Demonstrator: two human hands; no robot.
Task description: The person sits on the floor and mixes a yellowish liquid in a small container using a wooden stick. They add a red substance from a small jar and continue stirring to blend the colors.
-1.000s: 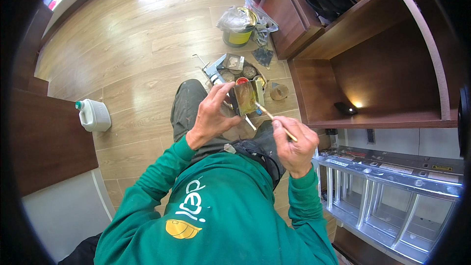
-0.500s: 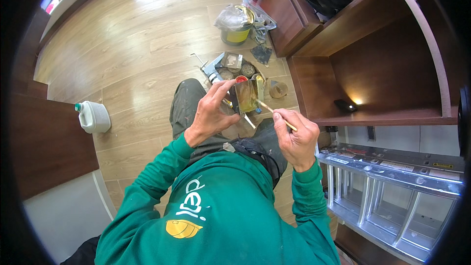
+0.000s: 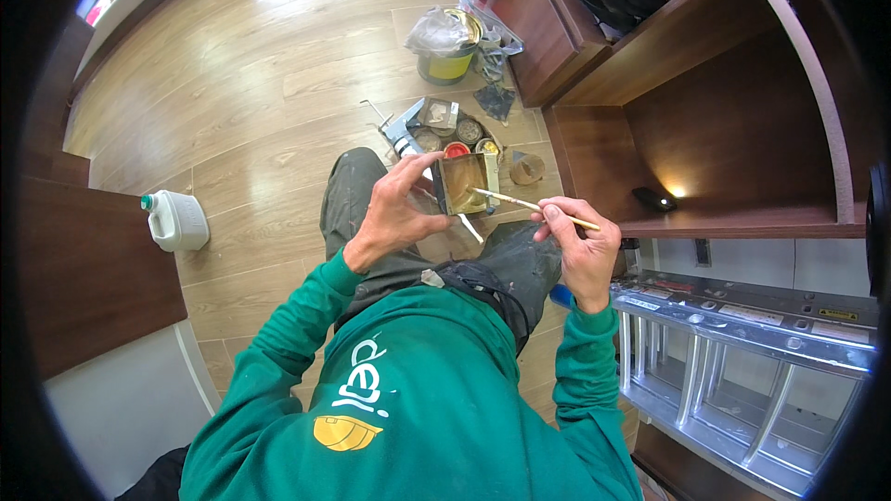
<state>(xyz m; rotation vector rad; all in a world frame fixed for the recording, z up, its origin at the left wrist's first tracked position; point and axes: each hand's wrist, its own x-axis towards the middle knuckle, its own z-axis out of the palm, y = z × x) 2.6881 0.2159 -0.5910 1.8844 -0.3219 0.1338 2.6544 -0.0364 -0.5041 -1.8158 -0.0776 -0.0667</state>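
Note:
My left hand grips a small square container by its left side, between the thumb below and the fingers above. A brownish, glossy surface shows inside it. In my right hand is a thin paintbrush with a pale wooden handle, pinched between thumb and fingers. The brush's tip lies against the container's brownish face. Just beyond the container stand several small round pots, one of them red. Beside these pots rests a caulking gun, and to their right a translucent cup.
A bucket with plastic over it stands farther off, against the brown cabinet. On the right are an open shelf unit with a small lit lamp, and a metal ladder. A white jug sits at left.
My right hand has moved right and the brush now lies flatter, its tip farther left on the container. The container's face is turned more toward me.

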